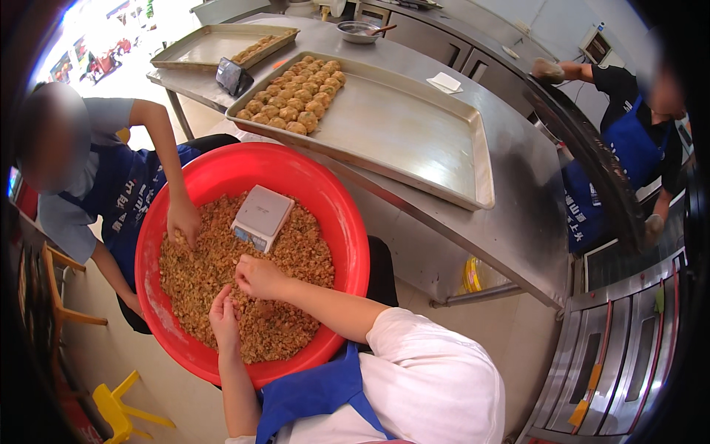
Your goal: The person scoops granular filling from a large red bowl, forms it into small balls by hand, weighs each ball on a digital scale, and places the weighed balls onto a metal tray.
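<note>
A big red basin [353, 222] holds a heap of crumbly brown nut-like mixture [200, 296]. Over the mixture, my left hand [225, 320] has its fingers bent together; whatever sits in them is hidden or too small to name. Close beside it, my right hand [260, 278] is curled with its fingertips toward the left hand, its contents also unclear. Just beyond my right hand, a small white digital scale [263, 210] rests on the mixture. At the basin's left side, a co-worker's hand [183, 222] reaches into the same mixture.
Behind the basin, a metal table [518, 185] carries a large tray [414, 133] with rows of brown balls [296, 96], a second tray [200, 48], a black phone-like device [234, 76] and a bowl [358, 32]. Another person [629, 140] stands right, by metal ovens [614, 355]. A yellow stool [118, 407] stands lower left.
</note>
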`<state>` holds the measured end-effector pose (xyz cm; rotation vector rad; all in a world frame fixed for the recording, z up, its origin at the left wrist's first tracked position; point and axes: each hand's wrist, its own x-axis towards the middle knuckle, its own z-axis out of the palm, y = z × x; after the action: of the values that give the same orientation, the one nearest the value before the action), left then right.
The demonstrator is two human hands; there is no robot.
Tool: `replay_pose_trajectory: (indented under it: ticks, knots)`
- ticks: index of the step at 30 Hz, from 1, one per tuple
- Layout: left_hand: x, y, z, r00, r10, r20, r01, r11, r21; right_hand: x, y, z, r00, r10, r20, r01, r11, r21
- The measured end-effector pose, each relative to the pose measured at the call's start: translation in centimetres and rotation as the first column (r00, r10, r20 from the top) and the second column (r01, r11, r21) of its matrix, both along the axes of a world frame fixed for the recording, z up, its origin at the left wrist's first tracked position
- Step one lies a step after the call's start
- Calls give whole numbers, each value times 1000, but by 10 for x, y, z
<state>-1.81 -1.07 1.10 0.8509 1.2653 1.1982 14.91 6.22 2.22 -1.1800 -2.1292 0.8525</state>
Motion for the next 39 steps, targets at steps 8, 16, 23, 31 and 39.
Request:
replay_pose_trajectory:
  ticks: [8,16,23,31,39]
  knots:
    - [1,5,8,917,239,321,-216,971,-105,-23,-5,-14,963,124,-240,-218,883,-416]
    - [-2,6,-13,972,188,143,-187,982,-19,-21,-6,-23,941,68,-332,-175,936,-306]
    - [-4,2,-13,914,214,345,-181,976,-124,-23,-9,-15,990,98,-106,-120,965,-234]
    - [-7,5,-22,770,224,598,-151,974,-170,-3,2,2,959,0,284,-5,1000,19]
    - [-6,4,4,513,285,809,88,921,-380,-53,-33,-20,981,192,-25,-180,953,246]
